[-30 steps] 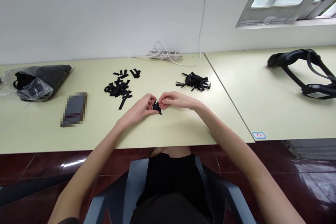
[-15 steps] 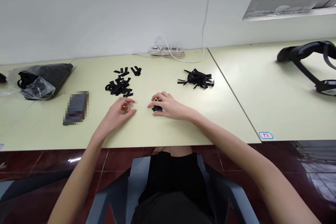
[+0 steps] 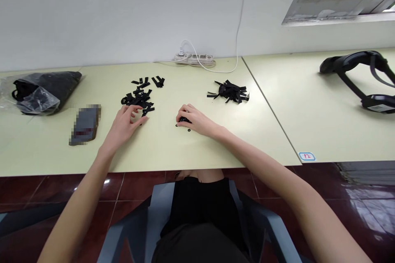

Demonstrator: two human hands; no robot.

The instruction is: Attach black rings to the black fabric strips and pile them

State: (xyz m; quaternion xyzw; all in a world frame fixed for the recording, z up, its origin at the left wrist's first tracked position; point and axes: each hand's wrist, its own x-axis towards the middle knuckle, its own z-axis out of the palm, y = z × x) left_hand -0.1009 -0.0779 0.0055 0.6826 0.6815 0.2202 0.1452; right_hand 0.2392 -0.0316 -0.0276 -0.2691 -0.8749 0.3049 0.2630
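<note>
My left hand is at the near edge of a pile of black fabric strips, its thumb and fingers apart. One strip lies close to its fingertips; whether they touch it, I cannot tell. Right of it on the table, my right hand curls its fingers around a small heap of black rings, partly hidden under them. A single loose ring lies just in front of that hand. Farther back on the right is a second pile of black strips.
The pale table meets the wall, where a white power strip with a cable lies. To the left are a pixelated dark object and a dark bag in clear plastic. A black strapped headset-like device stands far right.
My left hand has moved left to the near edge of the strips. My right hand's fingers have closed in around the rings, and a loose ring now shows in front.
</note>
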